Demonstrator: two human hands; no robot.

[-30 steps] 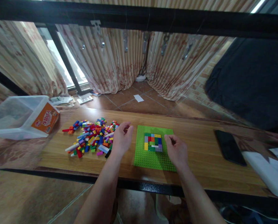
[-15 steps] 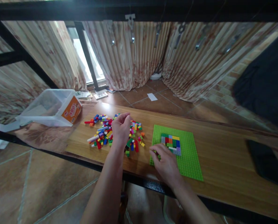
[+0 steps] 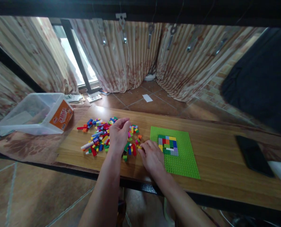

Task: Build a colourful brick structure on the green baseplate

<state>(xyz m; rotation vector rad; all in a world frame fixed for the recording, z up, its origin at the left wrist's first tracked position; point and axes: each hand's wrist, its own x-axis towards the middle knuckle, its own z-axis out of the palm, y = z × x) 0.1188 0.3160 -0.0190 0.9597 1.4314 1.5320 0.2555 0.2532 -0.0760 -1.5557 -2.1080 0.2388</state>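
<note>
A heap of mixed plastic toy bricks is spread over the left part of the wooden table. My left hand hovers over this heap, fingers curled toward the thumb; whatever they hold is hidden. At the heap's right edge, my right hand has its thumb and index finger closed at a small yellow toy brick. Right of that hand lies a green baseplate. On its left part, a block of multicoloured bricks forms a square ring with several bricks inside.
At the left stands a clear plastic bin with an orange label. A dark flat device lies at the table's right. The table's front edge runs below my forearms. Metal pieces hang from a dark bar above.
My right hand has moved left, off the baseplate, to the right edge of the brick heap. The left hand stays over the heap. The view has shifted slightly right.
</note>
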